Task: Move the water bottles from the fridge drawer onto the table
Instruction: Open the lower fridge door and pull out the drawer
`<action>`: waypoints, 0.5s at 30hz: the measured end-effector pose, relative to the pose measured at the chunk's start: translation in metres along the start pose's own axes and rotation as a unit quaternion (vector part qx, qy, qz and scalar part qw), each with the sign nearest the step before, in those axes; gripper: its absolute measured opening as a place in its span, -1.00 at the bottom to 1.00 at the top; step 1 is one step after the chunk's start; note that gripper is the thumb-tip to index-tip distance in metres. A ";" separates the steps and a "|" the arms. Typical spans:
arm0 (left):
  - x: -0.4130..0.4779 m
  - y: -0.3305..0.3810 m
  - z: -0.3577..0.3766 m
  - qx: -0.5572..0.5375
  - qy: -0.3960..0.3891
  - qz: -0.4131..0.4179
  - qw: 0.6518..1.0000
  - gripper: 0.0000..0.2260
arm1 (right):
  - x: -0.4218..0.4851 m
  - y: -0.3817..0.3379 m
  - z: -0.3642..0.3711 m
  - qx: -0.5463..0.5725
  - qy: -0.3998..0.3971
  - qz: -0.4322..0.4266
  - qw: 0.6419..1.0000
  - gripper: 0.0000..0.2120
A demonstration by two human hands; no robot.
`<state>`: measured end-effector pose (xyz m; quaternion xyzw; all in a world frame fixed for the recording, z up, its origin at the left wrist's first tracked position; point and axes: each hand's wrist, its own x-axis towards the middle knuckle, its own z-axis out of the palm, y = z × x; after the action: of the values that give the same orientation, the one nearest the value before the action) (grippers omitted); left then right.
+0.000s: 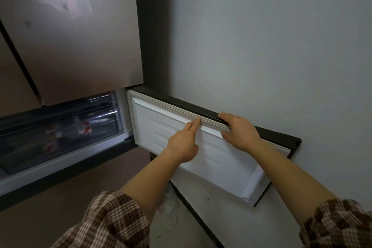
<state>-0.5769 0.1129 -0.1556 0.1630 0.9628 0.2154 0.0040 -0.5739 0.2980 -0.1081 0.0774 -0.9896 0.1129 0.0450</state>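
Both hands on the open fridge door (211, 159): left hand (184, 145) straight-fingered against its seal (171, 109), right hand (238, 133) gripping its top edge

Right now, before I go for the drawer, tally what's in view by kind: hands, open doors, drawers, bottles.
Open door: 1
Hands: 2, left hand touching, right hand gripping its top edge
Drawer: 1
Bottles: too blurred to count
Total: 4, bottles left out

Dim, soft indoor light, hazy reflection on upper door (70, 36), drawer (60, 133) blurred, wide-angle bending at edges
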 end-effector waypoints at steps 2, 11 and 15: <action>0.001 -0.005 0.002 -0.008 0.001 0.011 1.000 -0.23 | 0.001 0.000 -0.001 0.011 0.000 0.006 1.000 -0.42; -0.022 -0.087 -0.012 -0.081 0.076 -0.072 0.991 -0.33 | 0.038 -0.061 0.014 0.075 0.056 -0.077 0.993 -0.59; -0.055 -0.153 -0.029 -0.090 0.084 -0.187 0.975 -0.43 | 0.062 -0.128 0.052 0.124 0.029 -0.143 0.981 -0.60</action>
<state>-0.5749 -0.0474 -0.1970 -0.0399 0.9498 0.3096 -0.0221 -0.6173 0.1539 -0.1243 0.2199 -0.9447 0.2297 0.0797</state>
